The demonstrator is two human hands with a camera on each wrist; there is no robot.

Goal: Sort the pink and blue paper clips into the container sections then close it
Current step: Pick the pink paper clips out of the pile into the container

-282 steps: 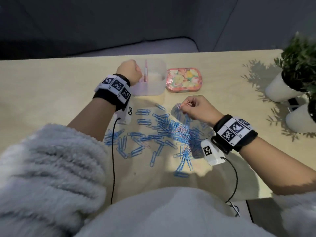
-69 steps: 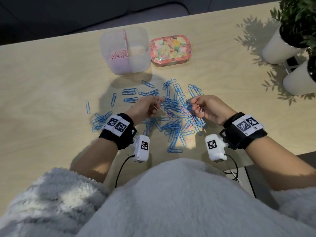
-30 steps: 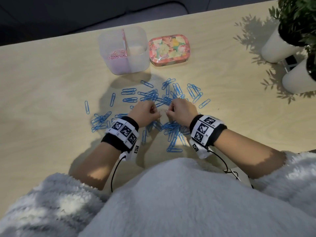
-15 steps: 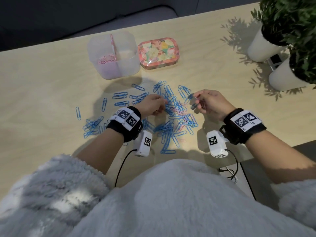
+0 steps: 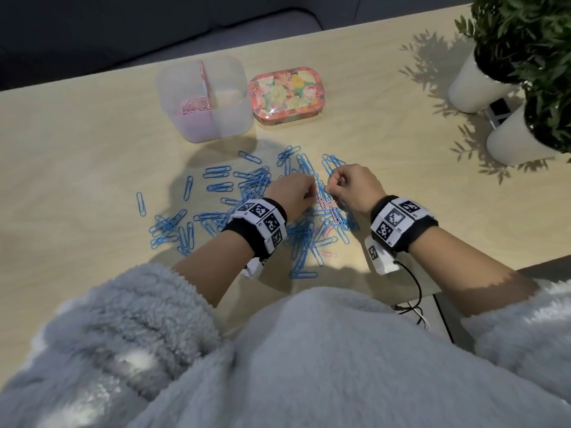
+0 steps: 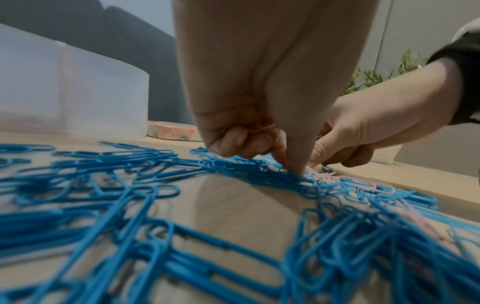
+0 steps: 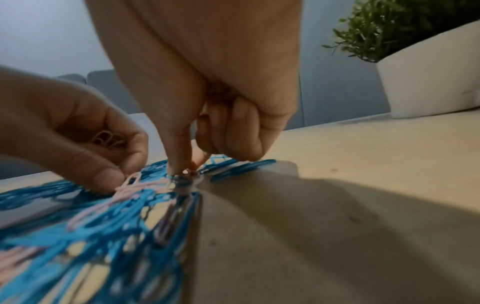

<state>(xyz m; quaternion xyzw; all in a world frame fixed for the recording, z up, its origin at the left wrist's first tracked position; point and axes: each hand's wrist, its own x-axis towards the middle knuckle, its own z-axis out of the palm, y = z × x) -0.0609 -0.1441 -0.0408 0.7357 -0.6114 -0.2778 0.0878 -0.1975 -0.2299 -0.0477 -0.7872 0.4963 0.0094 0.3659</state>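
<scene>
Blue paper clips point(image 5: 256, 183) lie spread over the table, with a few pink clips point(image 5: 326, 206) mixed into the middle of the pile. My left hand point(image 5: 304, 193) is down on the pile with its fingers curled round several pink clips point(image 6: 262, 128), thumb tip pressing by the pink ones. My right hand point(image 5: 335, 185) is close beside it, thumb and forefinger pinching a clip point(image 7: 183, 176) in the heap; its colour is blurred. The clear container point(image 5: 216, 125) stands open behind, with pink clips point(image 5: 191, 107) in its left section and nothing showing in the right one.
The floral lid point(image 5: 287, 94) lies flat right of the container. Two white plant pots point(image 5: 472, 88) stand at the table's far right. The table's near edge and a cable point(image 5: 414, 288) are by my right forearm.
My right hand has come back left and down onto the pile, next to my left hand. My left hand has stayed on the heap, still holding pink clips.
</scene>
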